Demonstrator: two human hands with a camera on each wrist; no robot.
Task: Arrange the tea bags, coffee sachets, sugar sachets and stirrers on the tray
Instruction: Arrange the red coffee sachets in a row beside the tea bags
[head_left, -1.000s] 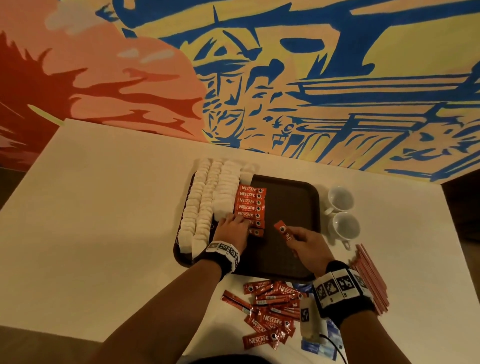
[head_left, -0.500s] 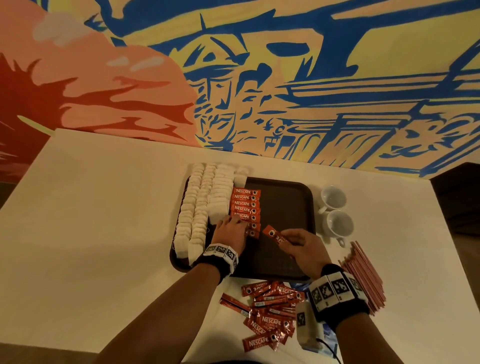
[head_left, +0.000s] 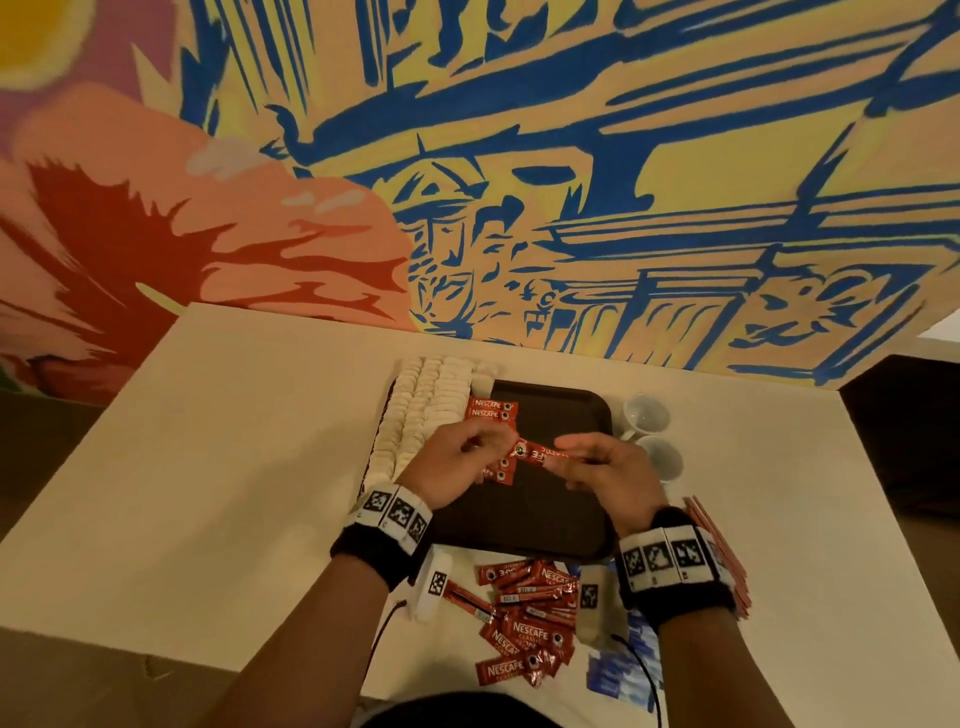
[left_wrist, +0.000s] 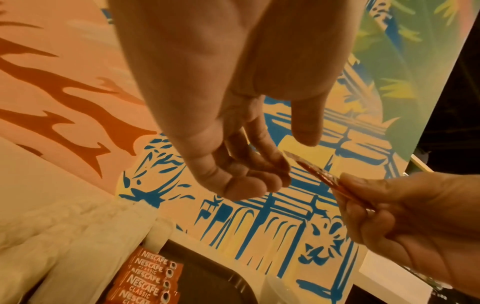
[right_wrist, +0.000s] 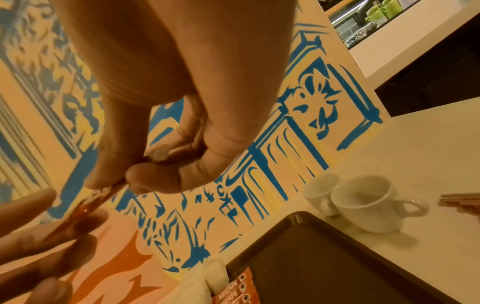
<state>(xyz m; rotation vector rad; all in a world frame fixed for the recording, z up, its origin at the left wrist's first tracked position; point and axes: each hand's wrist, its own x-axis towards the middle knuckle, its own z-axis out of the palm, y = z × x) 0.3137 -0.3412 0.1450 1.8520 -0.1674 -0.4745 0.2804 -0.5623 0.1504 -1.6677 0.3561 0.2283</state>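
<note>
A dark brown tray (head_left: 550, 499) carries rows of white tea bags (head_left: 426, 410) on its left side. Beside them lies a column of red coffee sachets (head_left: 493, 410). Above the tray my right hand (head_left: 566, 452) pinches one red coffee sachet (head_left: 535, 453) between thumb and forefinger, as the right wrist view shows (right_wrist: 88, 205). My left hand (head_left: 498, 441) meets the sachet's free end with loosely bent fingers (left_wrist: 259, 174), its thumb apart from it. A loose pile of coffee sachets (head_left: 524, 613) lies in front of the tray. Blue sugar sachets (head_left: 618, 670) lie near the table's front edge and red stirrers (head_left: 722, 551) to the right.
Two white cups (head_left: 647, 415) (head_left: 662, 457) stand just right of the tray, also seen as cups (right_wrist: 363, 205) in the right wrist view. A painted wall (head_left: 519, 208) rises straight behind the table. The tray's right half (right_wrist: 324, 257) is bare.
Both hands have lifted off the tray. The right hand raised its sachet, and the left hand left the sachet column and came to the sachet's free end.
</note>
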